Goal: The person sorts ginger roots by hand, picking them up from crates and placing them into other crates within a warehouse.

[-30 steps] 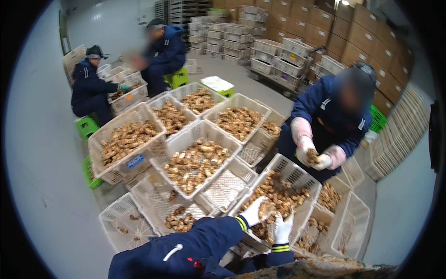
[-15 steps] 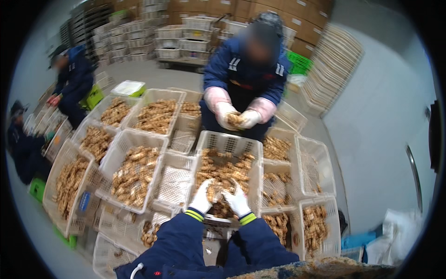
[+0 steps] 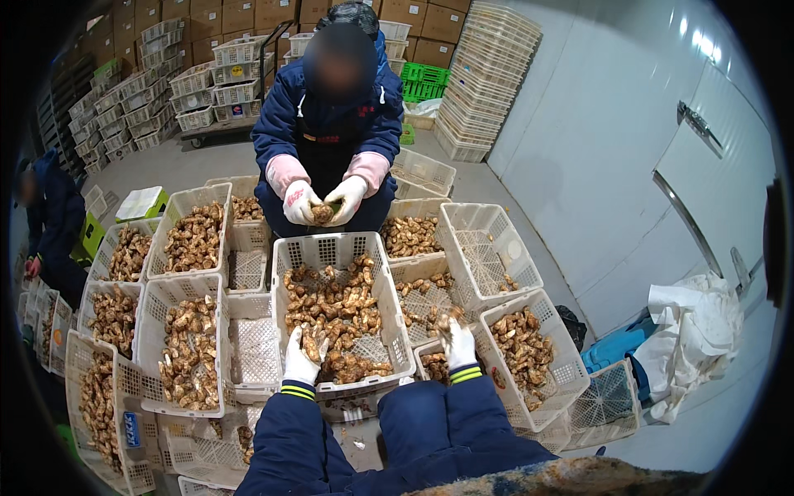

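Note:
Brown, pale-stemmed mushrooms (image 3: 351,306) are heaped in the white plastic crate (image 3: 404,351) in front of me. My left hand (image 3: 299,364), in a white glove, is at this crate's near left corner. It is closed round a mushroom (image 3: 311,344). Outside the crate's right wall, my right hand (image 3: 457,345), also gloved, is raised over the smaller crates. Its fingers pinch a mushroom (image 3: 448,319), somewhat blurred. Across from me a co-worker's gloved hands (image 3: 324,203) hold another mushroom (image 3: 322,214) above the crate's far edge.
More mushroom crates stand close on the left (image 3: 219,331) and right (image 3: 579,384). A seated co-worker (image 3: 331,124) faces me; another person (image 3: 54,215) is at far left. Stacked crates (image 3: 488,74) and cardboard boxes (image 3: 240,15) stand behind. White sheeting (image 3: 695,331) lies by the right wall.
My hands were together over the middle crate. Now they are apart, the right one moved out over the right-hand crates. My view has turned right. The co-worker's hands are lower.

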Available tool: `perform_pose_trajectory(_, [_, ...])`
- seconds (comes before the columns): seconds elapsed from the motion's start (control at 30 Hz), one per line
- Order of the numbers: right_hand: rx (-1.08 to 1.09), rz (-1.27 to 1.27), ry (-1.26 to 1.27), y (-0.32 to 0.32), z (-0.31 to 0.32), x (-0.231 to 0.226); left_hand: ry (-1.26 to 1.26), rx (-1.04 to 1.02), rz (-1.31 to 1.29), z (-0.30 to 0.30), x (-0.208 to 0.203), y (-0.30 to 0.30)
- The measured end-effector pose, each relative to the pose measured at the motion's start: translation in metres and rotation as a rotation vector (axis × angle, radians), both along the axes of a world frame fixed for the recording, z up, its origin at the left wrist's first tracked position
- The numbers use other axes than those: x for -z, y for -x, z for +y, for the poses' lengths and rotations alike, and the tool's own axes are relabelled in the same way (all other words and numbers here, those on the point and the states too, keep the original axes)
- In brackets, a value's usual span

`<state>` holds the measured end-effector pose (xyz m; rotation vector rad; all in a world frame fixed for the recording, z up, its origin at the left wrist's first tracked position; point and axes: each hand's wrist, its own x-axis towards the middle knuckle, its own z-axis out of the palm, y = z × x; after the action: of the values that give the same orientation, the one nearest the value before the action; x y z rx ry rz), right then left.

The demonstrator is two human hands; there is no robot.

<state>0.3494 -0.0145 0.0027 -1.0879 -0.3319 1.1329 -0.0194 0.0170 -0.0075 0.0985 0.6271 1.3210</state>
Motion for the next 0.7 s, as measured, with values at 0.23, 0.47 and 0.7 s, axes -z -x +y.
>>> perform_pose_trajectory(0.23, [-0.469,-1.289,0.014,-0.036,-0.035,0.040,0.131,-0.082,0.010,0.000,0.000,0.003])
perform_pose_trajectory(0.47, [-0.474,0.131,0.004,0.097,0.041,-0.013,0.064,-0.100,0.392,0.014,0.041,-0.014])
perform_pose_trajectory(0.7, [-0.799,-0.385,-0.381,0.279,0.075,-0.119,0.457,0.065,0.349,0.005,-0.044,-0.018])
